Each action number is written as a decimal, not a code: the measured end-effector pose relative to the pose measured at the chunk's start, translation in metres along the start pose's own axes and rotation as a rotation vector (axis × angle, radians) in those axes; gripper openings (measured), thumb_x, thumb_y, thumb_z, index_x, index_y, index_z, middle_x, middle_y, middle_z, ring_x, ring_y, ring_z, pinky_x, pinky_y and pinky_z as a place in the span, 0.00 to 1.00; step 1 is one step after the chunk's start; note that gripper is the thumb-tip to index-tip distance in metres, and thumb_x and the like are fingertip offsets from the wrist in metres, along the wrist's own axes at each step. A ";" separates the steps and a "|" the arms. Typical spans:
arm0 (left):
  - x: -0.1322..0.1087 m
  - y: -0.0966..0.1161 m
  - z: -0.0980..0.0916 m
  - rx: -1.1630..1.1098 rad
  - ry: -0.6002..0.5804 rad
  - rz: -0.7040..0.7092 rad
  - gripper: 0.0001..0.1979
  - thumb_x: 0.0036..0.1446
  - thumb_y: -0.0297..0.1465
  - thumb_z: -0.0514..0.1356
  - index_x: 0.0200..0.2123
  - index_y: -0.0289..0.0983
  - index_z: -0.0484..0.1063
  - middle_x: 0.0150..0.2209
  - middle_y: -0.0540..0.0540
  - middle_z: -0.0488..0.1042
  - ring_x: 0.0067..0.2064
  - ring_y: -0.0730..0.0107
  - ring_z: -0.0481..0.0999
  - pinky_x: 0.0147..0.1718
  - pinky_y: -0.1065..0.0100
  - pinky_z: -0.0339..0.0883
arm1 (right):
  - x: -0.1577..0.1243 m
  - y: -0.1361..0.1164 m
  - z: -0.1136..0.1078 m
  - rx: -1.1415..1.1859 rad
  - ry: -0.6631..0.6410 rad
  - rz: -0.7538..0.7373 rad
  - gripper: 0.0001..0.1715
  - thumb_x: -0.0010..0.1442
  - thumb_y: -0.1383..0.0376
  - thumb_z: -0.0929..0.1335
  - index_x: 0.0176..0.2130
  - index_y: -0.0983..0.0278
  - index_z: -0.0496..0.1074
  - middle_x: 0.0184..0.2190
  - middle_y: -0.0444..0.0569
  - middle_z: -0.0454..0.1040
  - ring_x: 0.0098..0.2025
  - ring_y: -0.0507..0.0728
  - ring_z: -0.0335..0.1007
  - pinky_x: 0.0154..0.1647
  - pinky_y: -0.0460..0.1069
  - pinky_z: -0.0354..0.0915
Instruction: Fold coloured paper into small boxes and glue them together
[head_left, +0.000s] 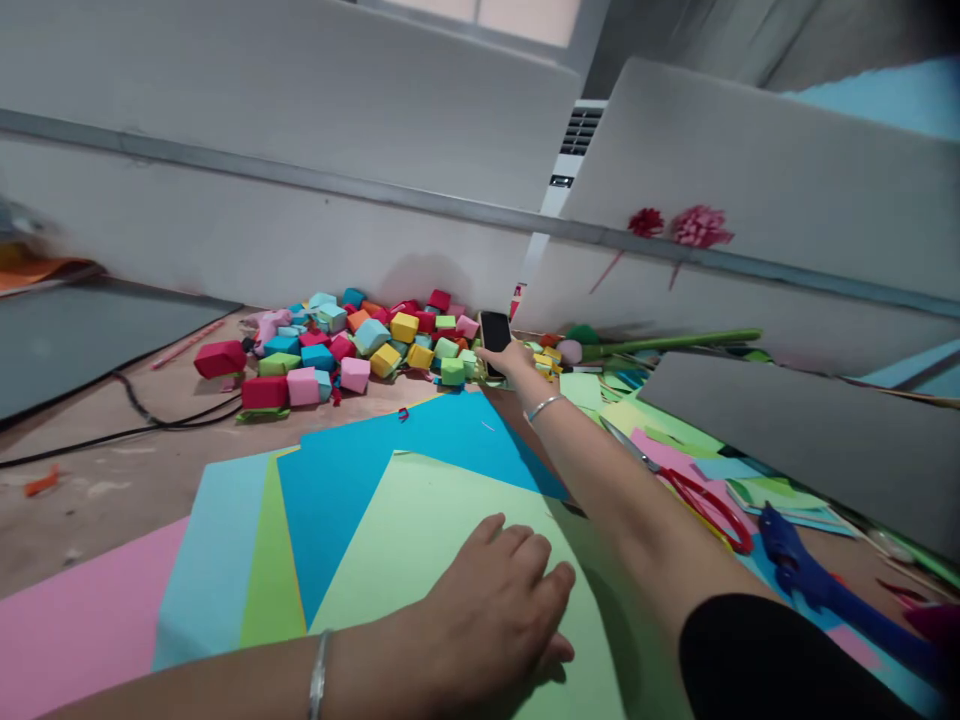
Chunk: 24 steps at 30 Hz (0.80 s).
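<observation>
My left hand rests on a pale green paper sheet, fingers apart and loosely bent, holding nothing visible. My right arm stretches forward across the table. At its end my right hand grips a mobile phone, the thumb across its dark front; the other fingers are hidden behind it. The phone stands upright beside a heap of small coloured paper boxes. Under the green sheet lie blue sheets, with light blue and pink ones to the left.
Red-handled scissors and a blue glue gun lie at right among paper scraps. A grey board is beyond them. Two paper flowers stand against the white panel at the back. A black cable runs across the left.
</observation>
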<state>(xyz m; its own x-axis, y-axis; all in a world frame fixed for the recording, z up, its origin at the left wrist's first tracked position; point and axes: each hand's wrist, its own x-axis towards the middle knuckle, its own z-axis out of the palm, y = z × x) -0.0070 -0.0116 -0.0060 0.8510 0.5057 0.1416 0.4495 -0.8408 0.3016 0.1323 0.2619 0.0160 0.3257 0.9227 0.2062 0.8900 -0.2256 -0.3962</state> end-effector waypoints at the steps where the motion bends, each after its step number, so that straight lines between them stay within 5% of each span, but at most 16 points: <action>1: 0.000 0.000 0.000 -0.003 -0.005 0.003 0.24 0.62 0.40 0.58 0.56 0.34 0.65 0.50 0.36 0.72 0.51 0.51 0.70 0.55 0.47 0.61 | 0.005 -0.003 0.003 -0.006 -0.017 0.042 0.21 0.65 0.59 0.67 0.54 0.65 0.67 0.52 0.53 0.70 0.49 0.59 0.71 0.47 0.59 0.70; 8: 0.002 -0.004 0.006 -0.002 -0.005 -0.020 0.25 0.59 0.36 0.61 0.57 0.34 0.64 0.51 0.36 0.72 0.51 0.50 0.70 0.55 0.46 0.61 | 0.025 -0.013 0.013 -0.020 -0.044 0.218 0.21 0.65 0.58 0.67 0.55 0.65 0.67 0.53 0.54 0.69 0.50 0.60 0.70 0.48 0.59 0.70; 14: 0.001 -0.007 0.006 -0.012 0.035 -0.049 0.23 0.58 0.35 0.62 0.55 0.34 0.65 0.50 0.37 0.72 0.51 0.51 0.70 0.55 0.46 0.62 | 0.020 0.000 -0.009 -0.045 -0.006 0.130 0.22 0.64 0.57 0.67 0.54 0.65 0.67 0.54 0.54 0.69 0.51 0.60 0.69 0.49 0.60 0.68; 19: -0.002 -0.003 0.006 -0.008 0.056 -0.067 0.21 0.58 0.30 0.62 0.55 0.35 0.66 0.52 0.37 0.72 0.52 0.52 0.70 0.55 0.45 0.62 | -0.008 0.060 -0.072 -0.101 0.050 0.033 0.44 0.46 0.47 0.76 0.53 0.72 0.68 0.52 0.62 0.70 0.52 0.66 0.67 0.47 0.55 0.68; 24: -0.003 -0.007 0.014 0.026 0.160 -0.028 0.18 0.56 0.25 0.61 0.51 0.34 0.68 0.51 0.35 0.72 0.50 0.51 0.71 0.51 0.45 0.65 | -0.086 0.152 -0.134 -0.171 -0.040 0.068 0.41 0.48 0.46 0.72 0.51 0.70 0.68 0.40 0.57 0.76 0.39 0.63 0.73 0.32 0.50 0.66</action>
<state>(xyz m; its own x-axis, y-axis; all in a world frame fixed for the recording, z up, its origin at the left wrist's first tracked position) -0.0086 -0.0099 -0.0214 0.7849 0.5515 0.2824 0.4810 -0.8297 0.2833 0.2825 0.1063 0.0575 0.3768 0.9145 0.1470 0.9088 -0.3344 -0.2497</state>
